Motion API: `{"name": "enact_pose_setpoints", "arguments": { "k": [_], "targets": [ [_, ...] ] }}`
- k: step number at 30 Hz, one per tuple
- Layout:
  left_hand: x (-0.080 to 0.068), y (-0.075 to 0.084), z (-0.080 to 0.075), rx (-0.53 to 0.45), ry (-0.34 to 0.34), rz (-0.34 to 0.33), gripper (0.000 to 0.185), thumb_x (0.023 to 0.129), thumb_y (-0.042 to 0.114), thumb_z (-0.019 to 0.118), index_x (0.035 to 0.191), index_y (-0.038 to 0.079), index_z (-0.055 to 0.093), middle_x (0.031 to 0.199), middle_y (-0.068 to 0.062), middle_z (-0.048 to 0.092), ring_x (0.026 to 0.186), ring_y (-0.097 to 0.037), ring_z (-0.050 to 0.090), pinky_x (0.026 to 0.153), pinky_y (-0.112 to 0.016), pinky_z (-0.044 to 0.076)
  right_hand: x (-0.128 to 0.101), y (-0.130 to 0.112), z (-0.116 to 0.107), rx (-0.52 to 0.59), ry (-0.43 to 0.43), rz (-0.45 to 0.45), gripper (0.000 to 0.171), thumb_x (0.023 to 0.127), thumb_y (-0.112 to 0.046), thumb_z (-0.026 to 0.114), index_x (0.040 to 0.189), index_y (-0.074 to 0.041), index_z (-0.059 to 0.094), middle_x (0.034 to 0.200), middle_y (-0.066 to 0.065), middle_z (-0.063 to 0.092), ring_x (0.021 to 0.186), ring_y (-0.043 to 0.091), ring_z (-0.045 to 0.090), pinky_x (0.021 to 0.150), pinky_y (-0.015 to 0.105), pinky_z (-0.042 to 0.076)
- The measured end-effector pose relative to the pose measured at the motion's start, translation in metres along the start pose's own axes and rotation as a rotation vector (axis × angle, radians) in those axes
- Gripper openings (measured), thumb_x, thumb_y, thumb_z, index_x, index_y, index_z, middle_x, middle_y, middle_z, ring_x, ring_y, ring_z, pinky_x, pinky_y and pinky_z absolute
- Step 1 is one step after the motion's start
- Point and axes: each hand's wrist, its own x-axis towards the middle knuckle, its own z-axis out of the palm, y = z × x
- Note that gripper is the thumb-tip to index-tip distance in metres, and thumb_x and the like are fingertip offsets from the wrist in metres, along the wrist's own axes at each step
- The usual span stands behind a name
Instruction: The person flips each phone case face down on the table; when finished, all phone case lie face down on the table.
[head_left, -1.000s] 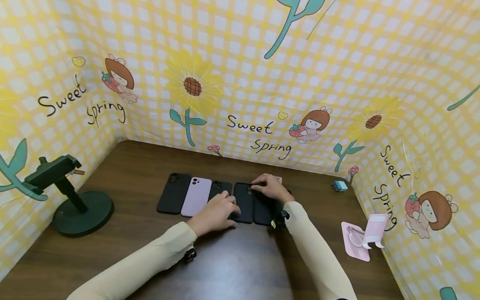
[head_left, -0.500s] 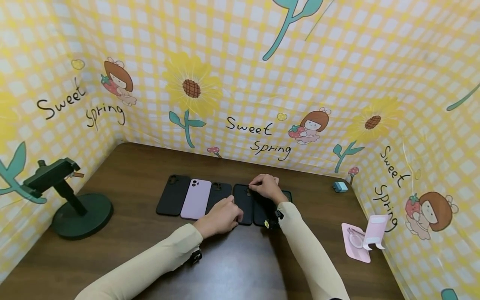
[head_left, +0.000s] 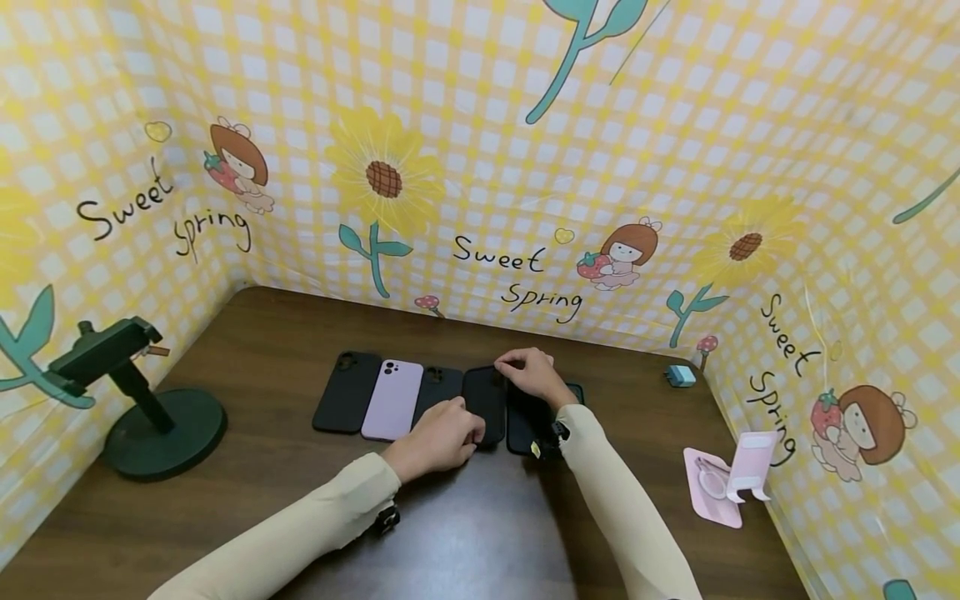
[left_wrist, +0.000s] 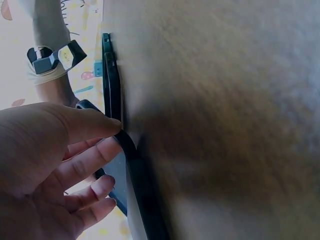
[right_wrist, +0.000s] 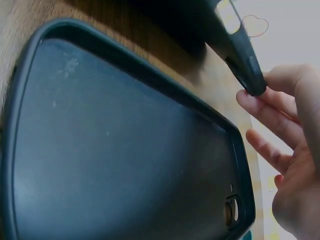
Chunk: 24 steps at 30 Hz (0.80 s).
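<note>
A row of phone cases (head_left: pixel 390 398) lies side by side across the middle of the worktop (head_left: pixel 465 533), near the back wall (head_left: pixel 480 167). The left hand (head_left: pixel 438 437) is at the near end of one case in the row (head_left: pixel 485 405), the right hand (head_left: pixel 531 373) at its far end. A stand (head_left: pixel 142 400) sits far left. A charger (head_left: pixel 681 376) lies far right by the wall, with a holder (head_left: pixel 723 483) nearer, before it.
</note>
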Motion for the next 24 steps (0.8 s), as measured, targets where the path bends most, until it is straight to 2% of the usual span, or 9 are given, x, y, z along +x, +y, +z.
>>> {"name": "enact_pose_setpoints", "arguments": {
  "k": [5,6,9,12,16,24],
  "targets": [
    [-0.0011,-0.0016,0.0007,-0.017,-0.003,-0.015,0.008,0.08,0.019,0.072,0.077,0.023,0.067,0.064,0.012,0.054,0.069,-0.009,0.045,0.061,-0.025,0.037,-0.0005,-0.0019,-0.0008,0.101,-0.017,-0.017,0.023,0.097,-0.035,0.053,0.106,-0.025,0.072,0.107,-0.009,0.07,0.101,0.013,0.063,0.108,0.051,0.02],
    [-0.0016,-0.0017,0.0004,-0.021,-0.003,-0.018,0.007,0.08,0.019,0.072,0.077,0.023,0.067,0.064,0.012,0.054,0.069,-0.009,0.045,0.061,-0.025,0.037,-0.001,-0.0027,-0.0009,0.13,-0.026,-0.016,0.023,0.097,-0.032,0.053,0.108,-0.025,0.072,0.109,-0.008,0.07,0.101,0.013,0.062,0.108,0.05,0.023],
    [-0.0031,-0.0026,0.0007,-0.033,-0.009,-0.021,0.006,0.081,0.019,0.071,0.079,0.022,0.067,0.066,0.011,0.055,0.068,-0.009,0.045,0.06,-0.024,0.037,-0.0022,-0.0041,-0.0004,0.21,-0.068,-0.02,0.022,0.098,-0.019,0.052,0.112,-0.022,0.069,0.113,-0.003,0.068,0.1,0.015,0.062,0.099,0.044,0.038],
    [-0.0046,-0.0034,0.0014,-0.046,-0.02,-0.023,0.005,0.082,0.02,0.071,0.081,0.022,0.066,0.067,0.012,0.055,0.069,-0.008,0.046,0.059,-0.023,0.038,-0.0025,-0.0042,0.001,0.259,-0.114,-0.04,0.026,0.096,-0.009,0.053,0.116,-0.018,0.066,0.115,0.002,0.067,0.102,0.016,0.063,0.083,0.035,0.047],
    [-0.0065,-0.004,0.002,-0.062,-0.024,-0.02,0.007,0.083,0.022,0.071,0.082,0.023,0.064,0.069,0.012,0.054,0.07,-0.006,0.047,0.059,-0.023,0.038,-0.0026,-0.0037,0.0015,0.308,-0.15,-0.063,0.028,0.094,-0.005,0.055,0.118,-0.015,0.063,0.114,0.005,0.068,0.105,0.016,0.063,0.08,0.028,0.044],
    [-0.0099,-0.0027,-0.0007,-0.032,-0.014,0.015,0.013,0.081,0.026,0.073,0.08,0.024,0.06,0.073,0.012,0.055,0.071,-0.006,0.049,0.063,-0.025,0.04,0.0,-0.0012,-0.0011,0.453,-0.235,-0.065,0.028,0.093,-0.011,0.059,0.121,-0.01,0.06,0.119,0.005,0.068,0.106,0.014,0.063,0.08,0.028,0.044]
  ]
}}
